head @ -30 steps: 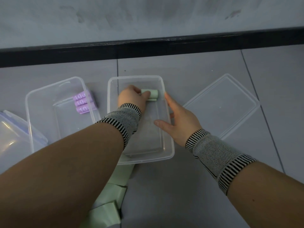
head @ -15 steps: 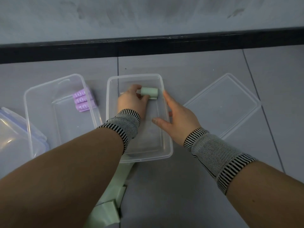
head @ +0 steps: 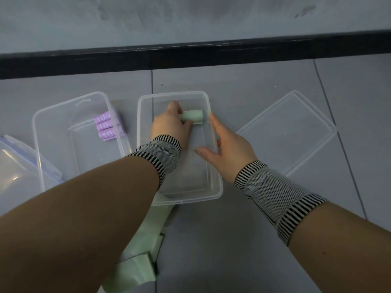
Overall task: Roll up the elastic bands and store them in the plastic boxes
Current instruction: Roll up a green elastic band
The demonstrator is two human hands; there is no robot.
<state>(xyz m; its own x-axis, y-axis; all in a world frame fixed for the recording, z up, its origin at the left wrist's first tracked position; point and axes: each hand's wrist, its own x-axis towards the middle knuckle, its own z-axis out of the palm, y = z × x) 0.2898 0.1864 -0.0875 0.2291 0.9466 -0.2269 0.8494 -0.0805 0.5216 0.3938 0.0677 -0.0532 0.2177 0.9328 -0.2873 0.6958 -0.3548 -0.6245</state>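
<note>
The left hand (head: pixel 169 125) grips the rolled green elastic band (head: pixel 193 116) at the far end of the middle plastic box (head: pixel 213 193), seating it against the wall. The right hand (head: pixel 229 149), fingers straight, braces the box's right rim, probably to prevent sliding on the floor.

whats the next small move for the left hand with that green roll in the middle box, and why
Probably let go and lift out. The left hand holds the rolled green band low inside the middle clear box, near its far right corner, while the right hand steadies the box's right wall. More green bands lie unrolled on the floor nearer the person.
</note>
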